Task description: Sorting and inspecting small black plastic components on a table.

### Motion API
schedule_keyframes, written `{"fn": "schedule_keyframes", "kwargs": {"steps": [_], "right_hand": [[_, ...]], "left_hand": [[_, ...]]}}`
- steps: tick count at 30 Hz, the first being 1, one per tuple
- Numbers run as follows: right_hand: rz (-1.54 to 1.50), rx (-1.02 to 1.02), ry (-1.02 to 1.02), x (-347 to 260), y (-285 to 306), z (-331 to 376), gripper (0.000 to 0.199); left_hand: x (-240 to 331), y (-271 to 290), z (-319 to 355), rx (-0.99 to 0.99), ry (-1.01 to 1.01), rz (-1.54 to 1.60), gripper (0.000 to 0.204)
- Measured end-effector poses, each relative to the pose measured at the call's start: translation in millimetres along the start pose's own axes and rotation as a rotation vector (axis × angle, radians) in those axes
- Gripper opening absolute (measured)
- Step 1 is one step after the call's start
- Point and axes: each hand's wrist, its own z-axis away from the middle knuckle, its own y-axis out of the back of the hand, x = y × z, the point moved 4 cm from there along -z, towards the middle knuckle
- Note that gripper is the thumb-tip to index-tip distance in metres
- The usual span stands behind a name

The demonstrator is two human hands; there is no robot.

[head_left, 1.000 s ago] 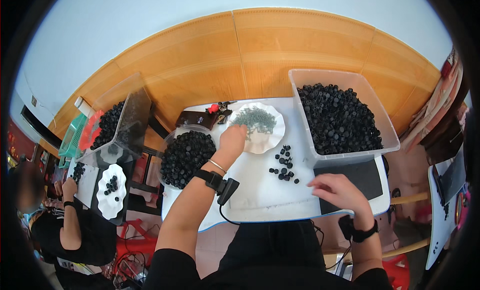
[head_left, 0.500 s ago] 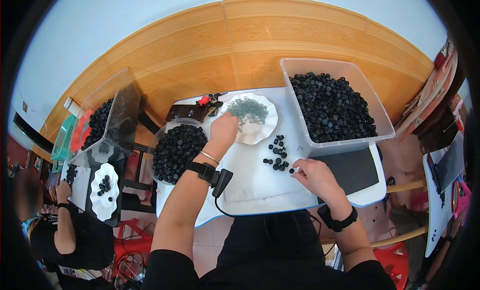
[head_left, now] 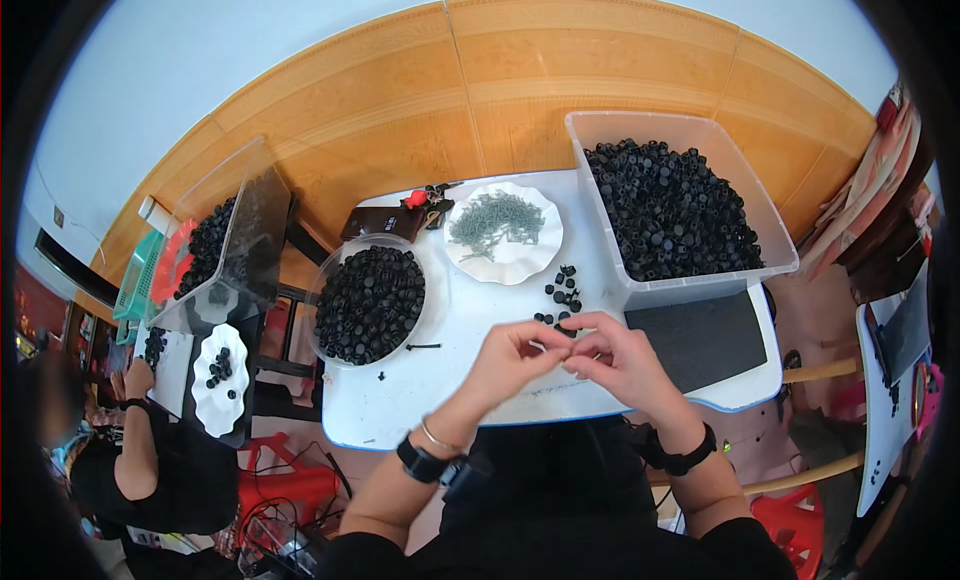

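Observation:
My left hand and my right hand meet fingertip to fingertip above the near part of the white table. Something very small is pinched between them; I cannot make out what. Just beyond my fingers lies a loose cluster of small black parts. Farther back stands a white scalloped plate with thin grey-green pieces. A clear round bowl of black parts is to my left, and a large clear bin of black parts to my right.
A dark flat mat lies under the bin's near edge. A small dark box with a red item sits at the table's back. At the left another person works at a table with a white plate and a bin. Wooden panelling runs behind.
My left hand has come back from the white plate to the near table. My right hand has moved left from the table's front to meet it.

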Motion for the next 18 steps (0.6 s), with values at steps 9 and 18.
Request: {"fn": "schedule_keyframes", "kwargs": {"steps": [9,18], "right_hand": [[0.001,0.051,-0.150,44.2,6.8,17.3,0.019],[-0.124,0.174,-0.184,51.9,20.2,12.1,0.012]], "left_hand": [[-3.4,-2.6,6.7,0.256,-0.215,-0.562,0.020],[-30.0,24.4,-33.8,0.204,-0.311,-1.075,0.019]]}}
